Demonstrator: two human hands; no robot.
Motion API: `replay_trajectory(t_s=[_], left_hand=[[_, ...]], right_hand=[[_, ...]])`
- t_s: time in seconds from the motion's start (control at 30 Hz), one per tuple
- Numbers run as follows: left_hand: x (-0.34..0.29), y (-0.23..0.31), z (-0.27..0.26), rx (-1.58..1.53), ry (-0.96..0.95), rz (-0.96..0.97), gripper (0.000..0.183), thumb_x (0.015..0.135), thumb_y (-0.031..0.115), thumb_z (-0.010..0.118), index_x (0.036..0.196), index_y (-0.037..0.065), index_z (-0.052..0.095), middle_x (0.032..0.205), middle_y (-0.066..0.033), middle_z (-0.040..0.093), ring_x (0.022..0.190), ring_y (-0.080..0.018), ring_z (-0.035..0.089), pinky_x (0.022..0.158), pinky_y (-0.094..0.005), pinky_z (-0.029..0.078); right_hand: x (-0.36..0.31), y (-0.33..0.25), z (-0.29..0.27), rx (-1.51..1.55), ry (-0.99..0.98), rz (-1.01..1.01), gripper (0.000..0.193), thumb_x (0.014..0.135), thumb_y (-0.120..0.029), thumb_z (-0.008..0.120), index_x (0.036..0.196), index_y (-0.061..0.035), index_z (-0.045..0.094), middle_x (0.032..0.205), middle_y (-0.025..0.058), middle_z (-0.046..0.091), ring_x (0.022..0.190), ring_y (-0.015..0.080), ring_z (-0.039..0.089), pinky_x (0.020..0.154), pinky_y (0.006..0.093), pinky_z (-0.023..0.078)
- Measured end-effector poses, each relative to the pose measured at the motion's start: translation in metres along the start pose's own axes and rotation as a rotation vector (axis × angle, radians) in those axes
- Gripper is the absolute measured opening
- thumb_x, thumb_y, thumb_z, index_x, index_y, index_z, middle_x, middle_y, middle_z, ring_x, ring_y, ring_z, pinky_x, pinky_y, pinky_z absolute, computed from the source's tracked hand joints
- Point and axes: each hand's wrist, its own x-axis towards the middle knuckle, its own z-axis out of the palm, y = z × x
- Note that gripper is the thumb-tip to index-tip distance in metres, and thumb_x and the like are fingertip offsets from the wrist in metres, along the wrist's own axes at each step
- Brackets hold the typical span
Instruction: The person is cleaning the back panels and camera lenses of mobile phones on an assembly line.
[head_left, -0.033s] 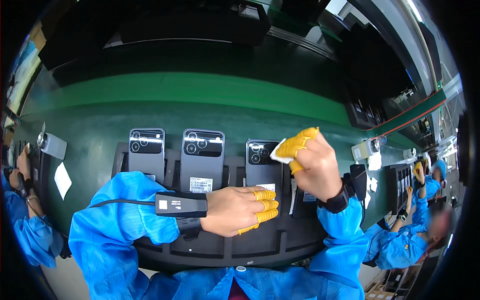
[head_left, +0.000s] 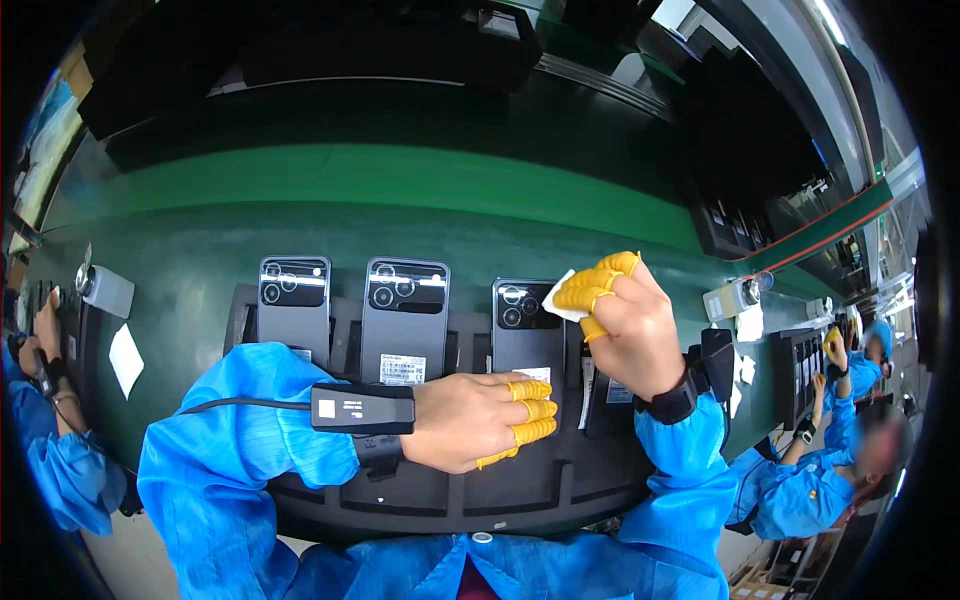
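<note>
Fig.: third phone (head_left: 527,335) lies back-up in the black tray (head_left: 440,495), long axis running away from the worker, camera end far. R hand (head_left: 632,325) is nearer that end, fingers pinched on a white wipe (head_left: 562,299) touching the phone's top corner. L hand (head_left: 478,418) rests loosely curled, flat on the phone's near end, grasping nothing.
</note>
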Motion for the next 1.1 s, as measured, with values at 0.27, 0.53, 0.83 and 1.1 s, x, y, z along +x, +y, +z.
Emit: replay_trajectory(t_s=[0.27,0.53,0.83,1.1], left_hand=[[-0.001,0.002,-0.006,0.007,-0.062,-0.037,0.043,0.09,0.022,0.058,0.129,0.004,0.058,0.125,-0.014,0.06,0.126,-0.0259,0.053,0.113,-0.0394,0.037],[-0.001,0.001,-0.004,0.009,-0.021,-0.005,0.045,0.087,0.022,0.059,0.128,0.004,0.057,0.127,-0.0126,0.059,0.117,-0.0259,0.058,0.114,-0.0399,0.036],[0.013,0.005,-0.007,0.024,-0.086,-0.063,0.038,0.089,0.026,0.061,0.12,0.004,0.062,0.114,-0.0109,0.064,0.116,-0.0237,0.059,0.102,-0.0358,0.048],[0.089,0.009,0.031,0.23,-0.158,-0.092,0.039,0.076,0.025,0.07,0.103,-0.002,0.064,0.108,-0.0133,0.063,0.108,-0.0304,0.061,0.09,-0.0382,0.054]], right_hand=[[0.014,-0.001,0.024,-0.118,-0.053,-0.342,0.018,0.064,-0.009,0.066,0.081,-0.0022,0.067,0.081,0.0082,0.06,0.087,0.0259,0.059,0.078,0.0363,0.051],[0.011,0.031,-0.001,-0.318,0.012,-0.008,0.014,0.059,0.005,0.063,0.073,-0.0002,0.065,0.075,0.0111,0.058,0.078,0.0305,0.056,0.074,0.0389,0.051],[-0.013,0.017,-0.02,-0.259,0.079,-0.011,0.015,0.055,0.006,0.061,0.069,0.0004,0.063,0.073,0.0136,0.055,0.078,0.0338,0.056,0.074,0.0423,0.051],[0.003,-0.001,-0.054,-0.305,0.179,0.009,0.018,0.056,0.009,0.064,0.073,0.0025,0.065,0.076,0.0161,0.061,0.075,0.0354,0.058,0.067,0.0428,0.05]])
